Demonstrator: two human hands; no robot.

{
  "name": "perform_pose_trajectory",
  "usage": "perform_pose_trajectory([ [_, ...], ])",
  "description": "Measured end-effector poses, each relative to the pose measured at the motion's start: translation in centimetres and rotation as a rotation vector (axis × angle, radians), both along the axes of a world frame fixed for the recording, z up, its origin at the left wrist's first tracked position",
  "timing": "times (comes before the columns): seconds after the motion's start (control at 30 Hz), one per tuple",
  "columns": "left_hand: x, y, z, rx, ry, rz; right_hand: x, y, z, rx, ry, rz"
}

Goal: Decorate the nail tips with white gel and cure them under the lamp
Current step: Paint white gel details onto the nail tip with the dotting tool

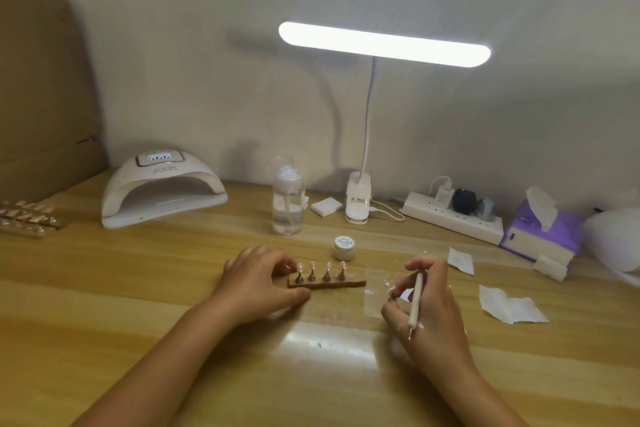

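Note:
Several pink nail tips [313,266] stand on small metal cones along a wooden holder strip [346,283] at the middle of the table. My left hand [259,282] grips the strip's left end, thumb at its front edge and fingers curled at the back. My right hand [427,302] holds a white dotting pen [415,298] to the right of the strip, over a clear mixing sheet [374,305] with white smears. A small white gel jar [344,247], lid on, sits just behind the strip. The white curing lamp [162,187] stands at the back left.
A clear pump bottle [287,201], a pad stack [325,206], a lit desk lamp's base [358,199] and a power strip [453,217] line the back. A purple tissue pack [543,232] and loose wipes [512,303] lie right. Nail tip cards [26,217] lie far left.

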State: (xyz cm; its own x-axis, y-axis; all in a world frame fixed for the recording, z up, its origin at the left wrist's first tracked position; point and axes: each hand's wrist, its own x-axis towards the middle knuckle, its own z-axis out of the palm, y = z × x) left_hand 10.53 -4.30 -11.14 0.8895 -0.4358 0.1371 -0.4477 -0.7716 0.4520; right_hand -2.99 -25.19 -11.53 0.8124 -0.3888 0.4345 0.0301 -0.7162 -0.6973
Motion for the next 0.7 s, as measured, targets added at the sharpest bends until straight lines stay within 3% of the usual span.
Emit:
perform_pose_trajectory([
  [0.2, -0.3, -0.3, -0.3, -0.15, -0.02, -0.055, -0.1, -0.1, -0.2, -0.05, -0.025, 0.029],
  [0.4, -1.0, -1.0, 0.0, -0.339, -0.263, -0.17, 0.1, -0.6, -0.6, 0.031, -0.113, 0.102],
  [0.7, -1.6, -1.7, -0.3, -0.34, -0.241, -0.282, 0.4, -1.0, -1.0, 0.012, -0.152, 0.162],
])
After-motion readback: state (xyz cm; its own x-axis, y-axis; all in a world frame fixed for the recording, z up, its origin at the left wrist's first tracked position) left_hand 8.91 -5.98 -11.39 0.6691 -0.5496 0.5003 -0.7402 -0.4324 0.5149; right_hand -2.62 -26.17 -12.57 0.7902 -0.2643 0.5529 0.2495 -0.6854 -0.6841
